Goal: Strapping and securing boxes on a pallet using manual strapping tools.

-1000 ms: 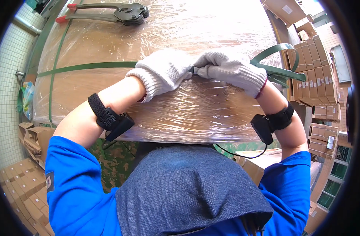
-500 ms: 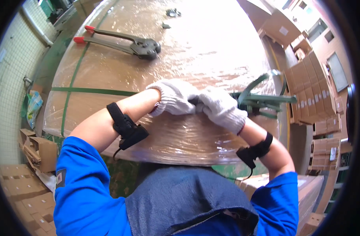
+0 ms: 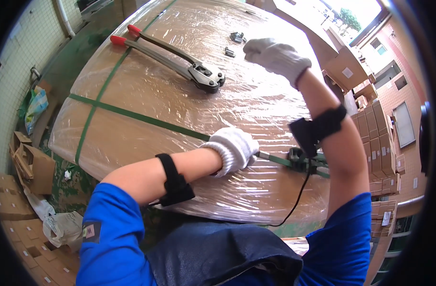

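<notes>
A green strap runs across a film-wrapped carton stack. My left hand, in a white knit glove, is closed around this strap. From there the strap continues right to a green strap tensioner, partly hidden behind my right forearm. Over the far right of the stack is my right hand, gloved too, with fingers curled together; whatever they hold, if anything, is hidden. Just left of it lie small metal strap seals. A strap sealer with red-tipped handles rests farther left.
A second green strap crosses the stack's left side. Cartons are piled at the right. At the left stand an open cardboard box, more cartons and a white plastic bag. A tiled wall is beyond.
My right hand has left my left hand and moved away, up toward the small metal seals. My left hand stays at the strap. The whole view has shifted.
</notes>
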The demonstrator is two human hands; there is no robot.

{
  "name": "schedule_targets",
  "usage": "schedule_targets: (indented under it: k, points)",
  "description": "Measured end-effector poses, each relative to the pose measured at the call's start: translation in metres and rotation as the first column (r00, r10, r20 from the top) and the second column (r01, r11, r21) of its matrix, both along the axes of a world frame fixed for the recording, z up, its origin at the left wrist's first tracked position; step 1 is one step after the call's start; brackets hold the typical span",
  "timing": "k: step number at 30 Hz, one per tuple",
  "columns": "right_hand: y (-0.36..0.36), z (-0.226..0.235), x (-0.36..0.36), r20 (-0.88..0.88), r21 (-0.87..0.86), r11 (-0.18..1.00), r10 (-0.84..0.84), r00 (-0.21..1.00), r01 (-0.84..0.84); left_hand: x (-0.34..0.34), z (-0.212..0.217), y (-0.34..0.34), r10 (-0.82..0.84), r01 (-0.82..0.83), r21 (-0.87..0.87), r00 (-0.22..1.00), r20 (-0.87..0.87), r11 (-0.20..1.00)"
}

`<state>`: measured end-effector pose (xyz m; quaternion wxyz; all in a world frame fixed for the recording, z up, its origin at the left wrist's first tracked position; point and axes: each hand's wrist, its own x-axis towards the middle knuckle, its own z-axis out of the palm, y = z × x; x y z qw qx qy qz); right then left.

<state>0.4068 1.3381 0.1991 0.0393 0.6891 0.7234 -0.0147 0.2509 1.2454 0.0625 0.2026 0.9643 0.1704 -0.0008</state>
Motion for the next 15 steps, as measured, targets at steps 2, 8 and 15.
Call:
schedule_targets:
  k: [2,8,15]
  points:
    - [0.029,-0.024,-0.001,0.0,-0.085,0.993,-0.087,0.996,0.087,-0.008,0.001,0.003,-0.036,0.036,0.025,0.999,-0.007,0.999]
    - [0.106,-0.126,0.011,-0.041,0.008,0.998,-0.065,0.997,0.066,-0.015,-0.01,0.01,-0.113,0.114,-0.006,0.989,0.096,0.993]
    - [0.13,-0.138,0.03,0.049,0.018,0.996,0.087,0.995,-0.088,-0.017,-0.015,0.022,-0.159,0.163,-0.014,0.976,0.15,0.987]
